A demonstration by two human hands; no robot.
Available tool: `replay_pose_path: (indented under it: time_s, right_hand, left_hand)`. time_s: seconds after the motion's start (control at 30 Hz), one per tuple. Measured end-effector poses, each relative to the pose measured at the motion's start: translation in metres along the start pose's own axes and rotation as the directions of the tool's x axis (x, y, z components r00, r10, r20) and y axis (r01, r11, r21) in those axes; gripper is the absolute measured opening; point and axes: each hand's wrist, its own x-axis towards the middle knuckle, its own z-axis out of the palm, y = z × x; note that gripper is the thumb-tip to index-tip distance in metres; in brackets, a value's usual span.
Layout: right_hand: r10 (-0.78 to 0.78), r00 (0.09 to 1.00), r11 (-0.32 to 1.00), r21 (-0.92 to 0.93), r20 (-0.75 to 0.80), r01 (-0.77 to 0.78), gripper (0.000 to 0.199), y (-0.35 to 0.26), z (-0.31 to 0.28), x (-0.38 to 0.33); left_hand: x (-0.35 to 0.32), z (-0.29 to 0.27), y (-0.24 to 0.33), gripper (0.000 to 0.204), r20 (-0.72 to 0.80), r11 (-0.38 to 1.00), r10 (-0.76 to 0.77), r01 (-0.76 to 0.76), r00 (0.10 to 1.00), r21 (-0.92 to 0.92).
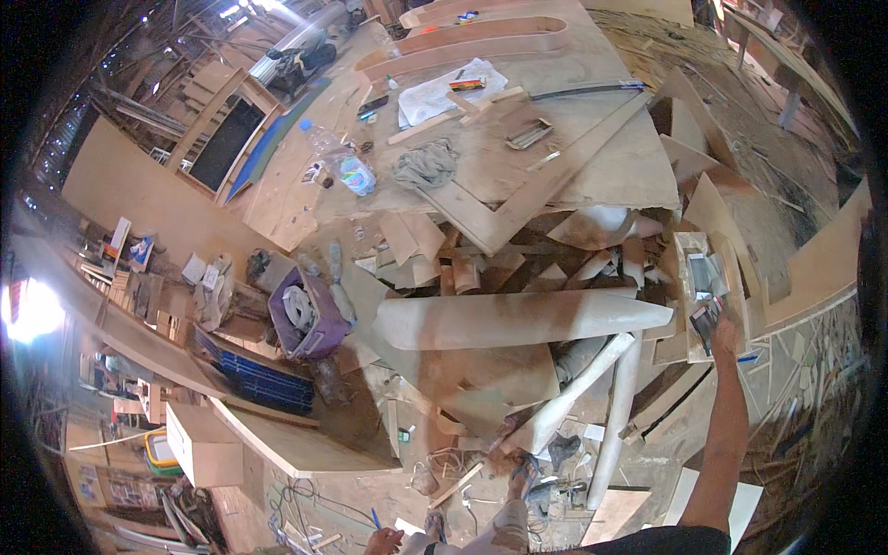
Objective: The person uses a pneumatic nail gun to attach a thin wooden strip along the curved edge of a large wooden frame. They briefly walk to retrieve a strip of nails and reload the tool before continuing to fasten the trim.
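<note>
My right arm stretches forward to a narrow, shallow wooden tray (pixel 684 268) at the right. My right hand (pixel 727 335) is at its near end, with the fingers curled at a dark, flat piece (pixel 704 320) that is too small to name. A light grey rectangular piece (pixel 706 275) lies further up in the same tray. Low in the picture, by my legs, my left hand (pixel 384 542) hangs with its fingers curled in. Whatever it may hold is hidden.
A large worktable (pixel 592 176) bears a plastic bottle (pixel 355 174), a grey rag (pixel 425 164) and wood strips. Before me lies a long pale rolled piece (pixel 518 319) over board offcuts. A purple crate (pixel 310 314) stands left. Cables (pixel 314 499) and scraps litter the floor.
</note>
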Motion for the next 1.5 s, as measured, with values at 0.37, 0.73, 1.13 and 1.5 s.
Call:
replay_pose_path:
  time_s: [0.37, 0.73, 1.13, 1.5]
  right_hand:
    - [-0.089, 0.990, 0.983, 0.154, -0.107, 0.105, 0.045, -0.001, 0.006, 0.001]
    - [-0.041, 0.993, 0.996, 0.087, 0.108, 0.032, 0.024, -0.001, -0.007, 0.007]
    - [0.178, 0.961, 0.981, 0.037, 0.212, -0.190, 0.030, -0.022, -0.055, -0.012]
    - [0.017, 1.000, 0.922, 0.387, 0.009, -0.019, 0.032, -0.037, -0.121, -0.040]
  left_hand:
    - [0.012, 0.003, -0.016, 0.042, 0.010, 0.996, -0.082, 0.082, 0.997, -0.016]
    - [-0.018, 0.002, 0.012, 0.045, 0.037, 0.997, -0.008, 0.005, 0.999, 0.073]
    - [0.002, 0.005, -0.023, 0.036, 0.094, 0.971, -0.164, 0.177, 0.982, -0.162]
    - [0.008, 0.004, -0.007, 0.032, 0.108, 0.999, 0.022, -0.025, 0.994, 0.030]
